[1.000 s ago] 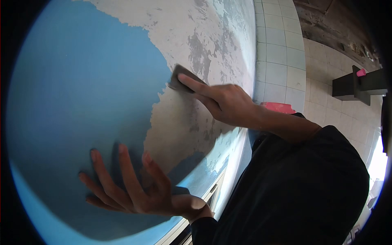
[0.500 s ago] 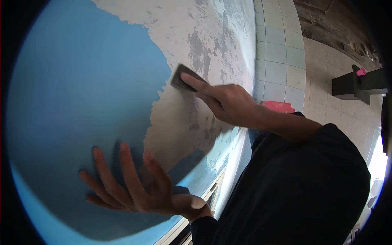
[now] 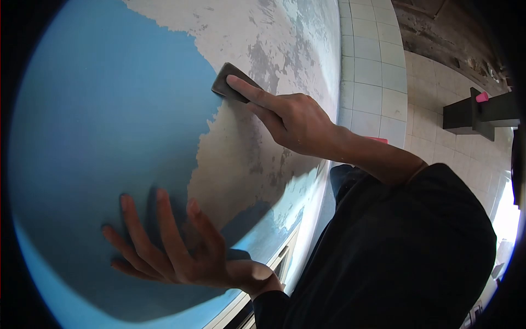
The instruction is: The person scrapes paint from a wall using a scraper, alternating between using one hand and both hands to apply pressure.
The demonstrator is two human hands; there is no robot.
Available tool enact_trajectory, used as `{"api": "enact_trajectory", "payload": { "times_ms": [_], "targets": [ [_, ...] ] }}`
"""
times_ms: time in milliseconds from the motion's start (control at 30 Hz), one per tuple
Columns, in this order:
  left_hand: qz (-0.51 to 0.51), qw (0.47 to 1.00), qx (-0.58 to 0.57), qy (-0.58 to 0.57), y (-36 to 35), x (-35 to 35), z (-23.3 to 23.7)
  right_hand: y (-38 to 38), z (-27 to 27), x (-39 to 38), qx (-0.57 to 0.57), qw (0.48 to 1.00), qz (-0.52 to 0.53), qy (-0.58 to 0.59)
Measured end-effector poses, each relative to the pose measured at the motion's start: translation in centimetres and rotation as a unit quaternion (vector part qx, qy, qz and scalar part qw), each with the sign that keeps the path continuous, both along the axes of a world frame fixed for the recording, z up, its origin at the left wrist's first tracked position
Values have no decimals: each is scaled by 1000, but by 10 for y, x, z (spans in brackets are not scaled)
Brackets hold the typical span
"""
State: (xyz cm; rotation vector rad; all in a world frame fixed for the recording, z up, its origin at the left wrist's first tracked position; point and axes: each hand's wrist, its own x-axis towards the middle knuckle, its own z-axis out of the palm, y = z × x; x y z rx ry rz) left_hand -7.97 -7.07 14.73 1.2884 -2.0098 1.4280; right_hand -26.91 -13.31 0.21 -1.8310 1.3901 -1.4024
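My right hand (image 3: 301, 123) grips a dark, flat rectangular block (image 3: 236, 82), its index finger stretched along the top. The block lies against the wall where the blue paint (image 3: 109, 98) meets a whitish, patchy area (image 3: 230, 33). Lower down, my left hand (image 3: 181, 252) rests on the blue part of the wall with its fingers spread, holding nothing. A shadow falls over the wall around this hand.
A frame (image 3: 282, 255) with a dark opening runs along the wall's lower edge. Pale tiles (image 3: 367, 71) lie to the right, with a red object (image 3: 378, 140) partly behind my forearm. Farther right are a dark bench-like object (image 3: 466, 115) and a pink cup-like item (image 3: 482, 97).
My right hand and the block have moved up and left, onto the edge of the blue paint. My left hand has hardly moved. Less of the red object shows.
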Motion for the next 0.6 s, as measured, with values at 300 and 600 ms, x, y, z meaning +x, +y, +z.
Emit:
{"api": "enact_trajectory", "payload": {
  "times_ms": [300,600],
  "targets": [
    [-7,1000,-6,3,-4,2,0,5,5,-7,54,997,15,47],
    [-3,1000,0,9,-2,0,-1,5,4,-9,39,998,7,56]
  ]
}}
